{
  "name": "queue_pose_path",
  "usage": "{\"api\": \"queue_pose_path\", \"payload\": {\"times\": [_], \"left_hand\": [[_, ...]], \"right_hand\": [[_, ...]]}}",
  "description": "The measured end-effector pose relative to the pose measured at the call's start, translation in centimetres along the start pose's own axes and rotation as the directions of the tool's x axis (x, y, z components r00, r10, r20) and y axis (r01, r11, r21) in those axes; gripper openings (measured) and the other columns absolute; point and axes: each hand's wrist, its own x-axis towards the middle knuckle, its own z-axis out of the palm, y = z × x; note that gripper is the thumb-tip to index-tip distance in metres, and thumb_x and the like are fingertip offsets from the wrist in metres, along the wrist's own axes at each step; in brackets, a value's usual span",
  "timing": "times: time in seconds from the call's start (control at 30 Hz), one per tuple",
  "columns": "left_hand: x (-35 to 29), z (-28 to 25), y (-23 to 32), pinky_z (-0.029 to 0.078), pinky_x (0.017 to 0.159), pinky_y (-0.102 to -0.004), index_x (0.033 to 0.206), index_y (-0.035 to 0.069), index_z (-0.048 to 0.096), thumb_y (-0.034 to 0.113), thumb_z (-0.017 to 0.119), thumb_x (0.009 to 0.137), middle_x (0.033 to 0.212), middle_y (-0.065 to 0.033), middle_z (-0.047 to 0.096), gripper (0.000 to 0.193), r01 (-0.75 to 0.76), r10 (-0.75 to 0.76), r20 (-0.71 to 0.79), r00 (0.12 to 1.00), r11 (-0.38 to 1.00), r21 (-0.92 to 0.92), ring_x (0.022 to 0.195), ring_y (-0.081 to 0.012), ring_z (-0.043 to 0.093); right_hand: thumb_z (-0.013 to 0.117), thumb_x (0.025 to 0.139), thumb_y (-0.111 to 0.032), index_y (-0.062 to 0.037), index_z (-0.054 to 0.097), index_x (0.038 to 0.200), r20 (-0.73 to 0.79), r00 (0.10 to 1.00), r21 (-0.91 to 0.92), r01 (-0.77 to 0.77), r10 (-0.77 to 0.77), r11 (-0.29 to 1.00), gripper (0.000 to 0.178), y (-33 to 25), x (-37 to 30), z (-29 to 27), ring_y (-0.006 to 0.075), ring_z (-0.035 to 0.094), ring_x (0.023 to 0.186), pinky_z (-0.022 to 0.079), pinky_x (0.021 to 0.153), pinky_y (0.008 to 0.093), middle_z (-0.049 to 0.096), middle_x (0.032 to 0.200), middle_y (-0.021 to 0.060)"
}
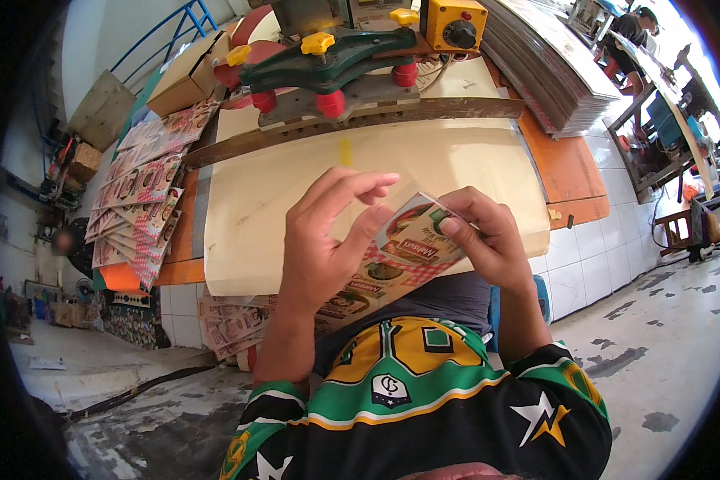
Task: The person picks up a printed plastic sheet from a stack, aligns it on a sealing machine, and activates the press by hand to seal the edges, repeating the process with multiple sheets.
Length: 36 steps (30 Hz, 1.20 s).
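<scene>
A long printed food pouch (400, 254), with red-checked patches and pictures of food, slants in front of my body above my lap. My right hand (488, 240) pinches its upper corner between thumb and fingers. Beside the pouch's upper left edge is my left hand (328, 232), its fingers bent and its thumb held apart from them. A see-through strip shows at the pouch's top end near the left fingertips; whether they touch it I cannot tell. The lower end of the pouch passes behind my left forearm.
Ahead lies a cream work sheet (288, 192) on an orange table (564, 172). Behind it stands a sealing machine (328, 68) with a metal bar (360, 120). Similar pouches (148, 184) pile up at left, more (232, 324) below. Stacked sheets (552, 72) and a person (632, 36) are at right.
</scene>
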Motion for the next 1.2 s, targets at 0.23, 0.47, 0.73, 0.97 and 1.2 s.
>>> {"api": "queue_pose_path", "payload": {"times": [0.23,0.47,0.73,0.97,1.2], "left_hand": [[0.9,1.2,0.2,0.045,0.080,-0.0298,0.095,0.003,0.066,0.015,0.069,0.096,0.094,-0.0056,0.069,0.013,0.002,-0.005,-0.034,0.999,0.995,-0.099,0.088,-0.0149,0.061],[0.6,1.8,0.0,0.045,0.081,-0.0288,0.094,0.002,0.064,0.013,0.067,0.097,0.093,-0.0048,0.067,0.012,0.047,-0.054,-0.090,0.994,0.996,-0.076,0.087,-0.0128,0.058],[-0.9,3.0,-1.1,0.047,0.075,-0.0294,0.095,0.001,0.061,0.011,0.064,0.100,0.086,-0.0057,0.066,0.012,0.097,-0.161,-0.242,0.957,0.962,-0.256,0.080,-0.0146,0.060],[-1.8,2.9,-1.5,0.046,0.085,-0.0272,0.100,0.003,0.055,0.011,0.056,0.106,0.095,-0.0042,0.059,0.010,0.063,-0.213,-0.310,0.926,0.901,-0.430,0.086,-0.0107,0.054],[-4.4,-3.3,-5.3,0.046,0.083,-0.0311,0.100,0.007,0.056,0.013,0.058,0.105,0.089,-0.0025,0.055,0.009,-0.135,-0.421,-0.376,0.825,0.500,-0.856,0.084,-0.0145,0.053]], "right_hand": [[0.064,0.101,-0.010,0.0014,0.066,0.112,0.032,0.999,0.006,0.034,-0.034,0.999,0.016,-0.5,0.0,0.5,0.0210,0.071,0.086,0.055,0.077,0.0323,0.072,0.095,0.0117],[0.064,0.100,-0.008,0.0007,0.066,0.112,0.043,0.998,-0.024,0.055,-0.054,0.998,0.015,-0.4,0.2,0.9,0.0253,0.073,0.085,0.055,0.075,0.0337,0.072,0.095,0.0131],[0.066,0.098,-0.009,-0.0006,0.066,0.111,0.032,0.999,-0.106,0.009,-0.005,0.994,0.016,-1.0,0.0,1.7,0.0307,0.073,0.083,0.055,0.074,0.0354,0.072,0.094,0.0150],[0.066,0.097,-0.008,-0.0004,0.067,0.110,-0.023,1.000,-0.164,0.007,-0.011,0.986,0.015,-0.8,-0.6,2.0,0.0272,0.072,0.076,0.054,0.070,0.0322,0.072,0.089,0.0140],[0.063,0.102,-0.012,0.0021,0.066,0.112,-0.283,0.959,0.002,-0.012,0.012,1.000,0.018,0.2,-2.8,-2.4,0.0109,0.067,0.082,0.053,0.072,0.0273,0.071,0.092,0.0062]]}}
